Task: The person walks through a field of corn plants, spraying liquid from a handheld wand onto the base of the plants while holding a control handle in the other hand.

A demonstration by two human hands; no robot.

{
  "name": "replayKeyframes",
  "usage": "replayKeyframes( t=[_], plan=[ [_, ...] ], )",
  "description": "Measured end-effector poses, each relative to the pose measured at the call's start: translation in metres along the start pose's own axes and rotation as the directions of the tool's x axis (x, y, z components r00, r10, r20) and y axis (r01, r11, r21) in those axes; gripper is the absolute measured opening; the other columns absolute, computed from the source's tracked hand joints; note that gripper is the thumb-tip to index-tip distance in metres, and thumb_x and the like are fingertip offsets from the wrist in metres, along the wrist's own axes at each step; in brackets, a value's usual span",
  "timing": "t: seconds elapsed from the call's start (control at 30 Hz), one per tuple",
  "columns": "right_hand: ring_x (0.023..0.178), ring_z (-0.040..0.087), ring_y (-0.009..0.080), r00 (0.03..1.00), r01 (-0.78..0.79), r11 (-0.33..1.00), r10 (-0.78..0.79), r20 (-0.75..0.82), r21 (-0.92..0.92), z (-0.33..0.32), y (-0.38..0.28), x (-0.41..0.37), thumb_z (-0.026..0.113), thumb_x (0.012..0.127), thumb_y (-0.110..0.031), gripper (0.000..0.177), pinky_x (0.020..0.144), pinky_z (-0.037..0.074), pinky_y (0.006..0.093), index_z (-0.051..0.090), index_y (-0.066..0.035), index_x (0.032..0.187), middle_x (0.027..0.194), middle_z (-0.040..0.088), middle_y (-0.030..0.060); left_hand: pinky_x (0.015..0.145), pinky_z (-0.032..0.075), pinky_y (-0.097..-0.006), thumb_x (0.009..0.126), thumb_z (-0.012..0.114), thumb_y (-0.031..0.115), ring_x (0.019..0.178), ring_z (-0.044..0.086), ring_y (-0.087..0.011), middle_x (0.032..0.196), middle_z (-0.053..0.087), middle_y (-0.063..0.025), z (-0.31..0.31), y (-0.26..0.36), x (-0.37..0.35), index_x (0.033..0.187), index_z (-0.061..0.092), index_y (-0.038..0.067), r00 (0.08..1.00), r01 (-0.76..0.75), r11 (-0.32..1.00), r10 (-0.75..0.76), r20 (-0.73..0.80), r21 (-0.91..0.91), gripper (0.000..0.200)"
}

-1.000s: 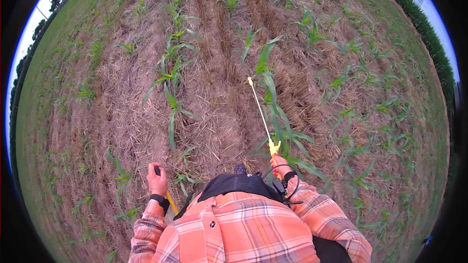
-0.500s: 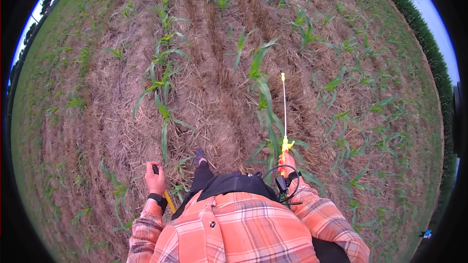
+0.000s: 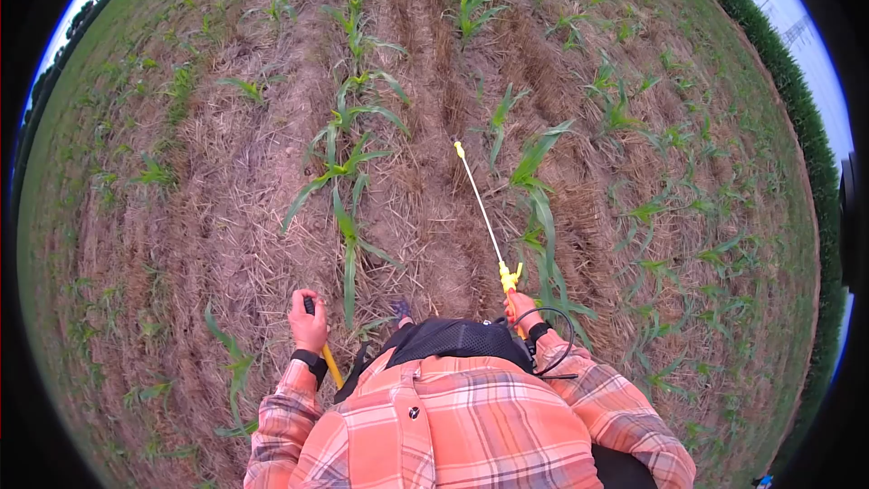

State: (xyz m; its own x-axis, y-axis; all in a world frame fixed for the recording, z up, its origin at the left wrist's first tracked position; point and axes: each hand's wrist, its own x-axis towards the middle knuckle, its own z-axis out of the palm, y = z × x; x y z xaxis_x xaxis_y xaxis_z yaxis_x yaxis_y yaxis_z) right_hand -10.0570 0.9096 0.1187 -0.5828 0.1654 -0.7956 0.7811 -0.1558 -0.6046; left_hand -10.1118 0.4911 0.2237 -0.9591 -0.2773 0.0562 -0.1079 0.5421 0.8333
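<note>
My right hand (image 3: 524,309) is closed around the yellow handle of a spray wand (image 3: 482,208). Its thin white tube slants forward and left to a yellow nozzle (image 3: 459,149) above bare soil between two plant rows. A black hose (image 3: 572,337) loops beside that wrist. On the other side, my left hand (image 3: 310,322) grips the black end of a yellow pump lever (image 3: 334,368), which runs back beside my hip. A leafy corn plant (image 3: 540,208) stands right of the wand, and another corn plant (image 3: 348,226) grows ahead of my left hand.
Rows of young corn run away from me, with dry straw (image 3: 244,244) over the soil between them. One shoe (image 3: 400,308) shows ahead of my waist. A dense green hedge or crop (image 3: 787,63) borders the right side, and pylons (image 3: 797,32) stand beyond.
The wand has swung left, its nozzle moving from beside the right-hand corn row to between the rows. My left hand still holds the lever and sits slightly higher and farther right in view.
</note>
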Motion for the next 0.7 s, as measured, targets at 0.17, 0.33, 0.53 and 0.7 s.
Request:
replayKeyframes(
  t=[0.17, 0.33, 0.53, 0.7],
  plan=[
    [0.041, 0.04, 0.0072, 0.984, 0.152, 0.962, -0.125, 0.129, -0.226, 0.051, -0.017, 0.02, 0.043, 0.084, -0.04, 0.035, 0.036, 0.032, 0.0208, 0.05, -0.007, 0.074, 0.053, 0.046, -0.0006, 0.046, 0.036, -0.0298, 0.071, 0.053, 0.006, 0.048, 0.046, -0.0175, 0.055, 0.044, -0.007, -0.008, -0.012, 0.028, 0.081, 0.046, 0.006, 1.0, 0.024, 0.999, -0.024, 0.0, 0.024, 0.012],
    [0.046, 0.04, 0.0074, 0.965, 0.156, 0.895, -0.047, 0.26, -0.418, 0.086, -0.055, 0.004, 0.046, 0.082, -0.039, 0.035, 0.042, 0.03, 0.0224, 0.052, -0.006, 0.074, 0.053, 0.046, -0.0008, 0.049, 0.037, -0.0297, 0.071, 0.053, 0.007, 0.05, 0.046, -0.0177, 0.056, 0.044, -0.0075, -0.009, -0.007, 0.048, 0.081, 0.047, 0.006, 0.998, 0.05, 0.996, -0.053, 0.035, 0.07, 0.012],
    [0.048, 0.042, 0.008, 0.944, 0.201, 0.866, -0.047, 0.326, -0.458, 0.094, -0.086, 0.024, 0.046, 0.081, -0.04, 0.038, 0.043, 0.031, 0.0227, 0.054, -0.005, 0.073, 0.056, 0.048, -0.0004, 0.046, 0.034, -0.0265, 0.071, 0.054, 0.005, 0.05, 0.041, -0.0113, 0.056, 0.041, -0.002, 0.003, -0.008, 0.076, 0.081, 0.047, 0.006, 1.0, 0.011, 1.0, -0.011, -0.005, -0.004, 0.012],
    [0.048, 0.043, 0.0069, 0.939, 0.19, 0.927, -0.075, 0.336, -0.322, 0.079, -0.11, 0.076, 0.044, 0.083, -0.04, 0.037, 0.043, 0.033, 0.02, 0.054, -0.005, 0.075, 0.057, 0.048, -0.001, 0.048, 0.035, -0.0273, 0.071, 0.052, 0.005, 0.05, 0.042, -0.0135, 0.056, 0.042, -0.0045, 0.014, 0.02, 0.113, 0.08, 0.046, 0.005, 0.998, 0.059, 0.998, -0.06, -0.024, -0.035, 0.011]
  ],
)
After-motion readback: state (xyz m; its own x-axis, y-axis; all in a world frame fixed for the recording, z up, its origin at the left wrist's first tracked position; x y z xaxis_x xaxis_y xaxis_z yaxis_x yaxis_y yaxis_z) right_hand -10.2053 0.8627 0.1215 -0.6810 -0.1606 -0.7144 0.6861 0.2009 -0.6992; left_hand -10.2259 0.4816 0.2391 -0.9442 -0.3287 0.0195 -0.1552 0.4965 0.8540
